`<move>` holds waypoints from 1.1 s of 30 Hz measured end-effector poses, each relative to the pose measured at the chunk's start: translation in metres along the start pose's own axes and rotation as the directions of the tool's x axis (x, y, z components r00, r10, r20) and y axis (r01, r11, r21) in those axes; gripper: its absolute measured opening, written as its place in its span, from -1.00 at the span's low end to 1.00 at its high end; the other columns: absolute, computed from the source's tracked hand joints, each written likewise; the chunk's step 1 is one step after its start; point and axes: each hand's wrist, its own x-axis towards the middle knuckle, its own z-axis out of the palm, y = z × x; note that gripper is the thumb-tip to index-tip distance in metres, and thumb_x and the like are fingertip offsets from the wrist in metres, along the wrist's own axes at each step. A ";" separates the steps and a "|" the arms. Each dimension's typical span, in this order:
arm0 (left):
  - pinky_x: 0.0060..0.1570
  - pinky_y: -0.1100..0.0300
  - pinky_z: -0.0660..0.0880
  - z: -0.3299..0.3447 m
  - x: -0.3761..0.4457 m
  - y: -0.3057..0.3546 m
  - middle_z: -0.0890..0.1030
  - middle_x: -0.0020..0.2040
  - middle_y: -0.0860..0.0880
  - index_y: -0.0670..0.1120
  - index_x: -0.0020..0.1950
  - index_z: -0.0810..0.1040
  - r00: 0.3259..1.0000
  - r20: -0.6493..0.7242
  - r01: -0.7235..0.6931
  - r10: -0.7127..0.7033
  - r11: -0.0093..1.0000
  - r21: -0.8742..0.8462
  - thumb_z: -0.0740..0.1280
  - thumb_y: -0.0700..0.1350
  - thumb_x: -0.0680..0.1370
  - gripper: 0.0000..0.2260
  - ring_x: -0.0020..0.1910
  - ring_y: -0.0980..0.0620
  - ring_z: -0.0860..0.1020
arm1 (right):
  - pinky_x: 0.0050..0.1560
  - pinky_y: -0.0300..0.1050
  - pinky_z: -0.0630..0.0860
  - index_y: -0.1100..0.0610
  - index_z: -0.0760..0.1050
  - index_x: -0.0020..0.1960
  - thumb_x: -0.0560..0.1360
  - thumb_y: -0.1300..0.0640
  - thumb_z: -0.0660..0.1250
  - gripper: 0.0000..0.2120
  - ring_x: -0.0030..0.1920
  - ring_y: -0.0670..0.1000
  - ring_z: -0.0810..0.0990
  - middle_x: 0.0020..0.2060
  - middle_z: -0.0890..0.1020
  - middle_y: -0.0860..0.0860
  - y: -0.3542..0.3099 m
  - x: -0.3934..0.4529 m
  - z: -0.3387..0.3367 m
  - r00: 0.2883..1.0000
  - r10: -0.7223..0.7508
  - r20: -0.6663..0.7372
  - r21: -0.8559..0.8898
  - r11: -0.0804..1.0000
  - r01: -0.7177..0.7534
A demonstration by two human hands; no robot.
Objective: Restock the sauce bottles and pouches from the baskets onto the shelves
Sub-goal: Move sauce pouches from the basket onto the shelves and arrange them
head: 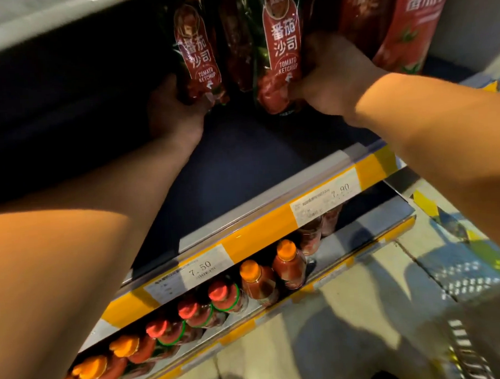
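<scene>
Already at the shelf (242, 161): our left hand (173, 107) gripped the foot of one ketchup pouch (200, 55), our right hand (328, 79) pinched the lower edge of a second pouch (283, 55) just right of it. Both stood upright, deep on the shelf. Placing step, we judged. Next: seat each base flat, then let go without toppling them.

Both hands (175, 107) (330, 78) grip (arms outstretched).
</scene>
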 end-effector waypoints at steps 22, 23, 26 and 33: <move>0.26 0.17 0.51 -0.017 -0.011 0.005 0.64 0.24 0.14 0.07 0.39 0.54 0.997 0.020 0.072 -0.070 0.989 -0.127 0.50 0.13 0.52 -0.54 0.19 0.18 0.59 | 0.38 -0.15 0.40 0.05 0.36 0.53 0.52 -0.09 0.50 -0.33 0.37 0.03 0.51 0.38 0.55 0.00 -0.002 -0.012 0.012 0.997 -0.018 -0.078 -0.008 1.000 0.017; 0.28 0.15 0.51 -0.021 -0.016 0.007 0.64 0.25 0.13 0.07 0.38 0.55 0.997 0.042 0.069 -0.064 0.990 -0.122 0.48 0.15 0.53 -0.56 0.21 0.17 0.58 | 0.41 -0.09 0.40 0.06 0.35 0.53 0.50 -0.13 0.51 -0.31 0.38 0.06 0.51 0.39 0.55 0.02 -0.004 -0.013 0.010 0.997 -0.015 -0.077 -0.042 0.999 0.012; 0.23 0.24 0.45 -0.035 -0.035 0.012 0.60 0.31 0.13 0.08 0.42 0.53 0.993 0.099 0.082 -0.069 0.988 -0.134 0.41 0.14 0.59 -0.58 0.29 0.12 0.54 | 0.41 -0.02 0.42 0.09 0.37 0.51 0.53 -0.16 0.45 -0.34 0.40 0.14 0.50 0.41 0.53 0.08 -0.012 -0.020 0.007 0.999 0.011 -0.037 -0.203 0.979 -0.018; 0.05 0.52 0.27 -0.097 -0.093 0.038 0.50 0.28 0.23 0.08 0.43 0.49 0.956 0.238 0.198 -0.170 0.975 -0.101 0.40 0.05 0.61 -0.61 0.27 0.18 0.42 | 0.02 -0.09 0.49 0.10 0.58 0.21 0.55 0.02 0.40 -0.71 0.17 0.23 0.61 0.17 0.64 0.16 -0.059 -0.064 0.011 0.986 -0.037 0.164 -0.544 0.830 0.122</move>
